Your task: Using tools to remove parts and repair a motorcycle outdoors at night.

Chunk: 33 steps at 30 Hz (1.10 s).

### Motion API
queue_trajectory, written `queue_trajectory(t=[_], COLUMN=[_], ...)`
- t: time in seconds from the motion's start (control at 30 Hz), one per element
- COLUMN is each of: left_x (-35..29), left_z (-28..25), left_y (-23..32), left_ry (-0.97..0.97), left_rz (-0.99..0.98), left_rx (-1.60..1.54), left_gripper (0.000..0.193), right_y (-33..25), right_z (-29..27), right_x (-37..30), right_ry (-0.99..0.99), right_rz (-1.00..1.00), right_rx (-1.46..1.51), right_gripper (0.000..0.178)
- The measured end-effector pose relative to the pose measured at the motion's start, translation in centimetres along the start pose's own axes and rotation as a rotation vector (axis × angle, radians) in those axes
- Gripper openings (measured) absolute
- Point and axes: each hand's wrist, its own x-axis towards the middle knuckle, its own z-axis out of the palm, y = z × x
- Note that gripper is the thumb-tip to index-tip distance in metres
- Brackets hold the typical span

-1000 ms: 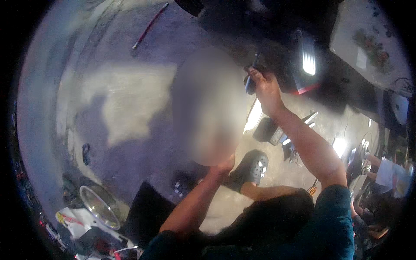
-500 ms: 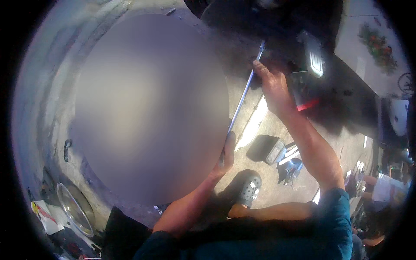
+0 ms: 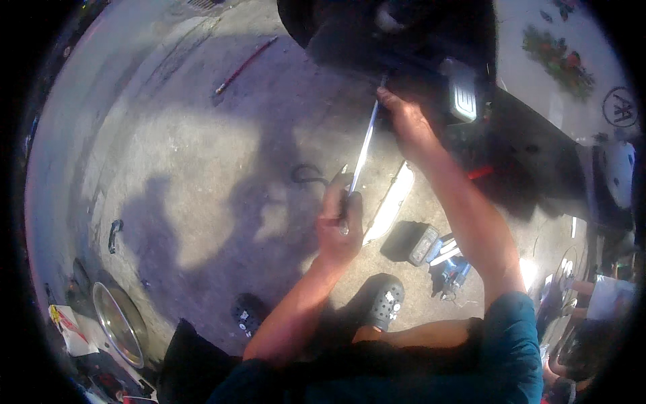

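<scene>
"Call it from the left!"

"A round bowl [image 3: 121, 323] comes first, low down, then a red bar [image 3: 245, 65] well ahead on the floor [image 3: 182, 128], and a dark clog [image 3: 247, 315] back near the person."

"And the left hand [image 3: 341, 229]?"

"Fingers curled round the near end of the rod [image 3: 364, 149], gripping it!"

"So where's the rod?"

"Strung between both hands above the floor, slanting ahead and rightward. A white strip [image 3: 390, 205] lies just beside it, lower down."

"Right hand [image 3: 406, 121]?"

"Gripping the rod near its far end, thumb side on top; the other fingers I can't make out."

"Beyond that?"

"A grey box [image 3: 424, 245], then a blue tool [image 3: 456, 275] just beside it."
</scene>
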Motion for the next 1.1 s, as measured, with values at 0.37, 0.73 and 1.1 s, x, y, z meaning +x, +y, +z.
queue_trajectory(t=[0.37, 0.73, 1.1], left_x=[0.2, 1.7, 0.3], left_z=[-0.1, -1.1, 0.2], left_y=[0.5, 3.2, -1.9], left_ry=[-0.069, -0.111, -0.202], left_rz=[-0.106, 0.309, -0.045], left_rx=[-0.002, 0.614, -0.154], left_gripper=[0.018, 0.021, 0.025], right_y=[2.6, -0.1, -3.8], right_z=[0.8, -1.0, 5.8], right_x=[1.3, -0.3, -12.5], right_ry=[0.026, -0.07, -0.381], right_rz=[-0.11, -0.089, -0.675], right_rx=[0.215, -0.123, 0.252], right_gripper=[0.057, 0.049, 0.024])
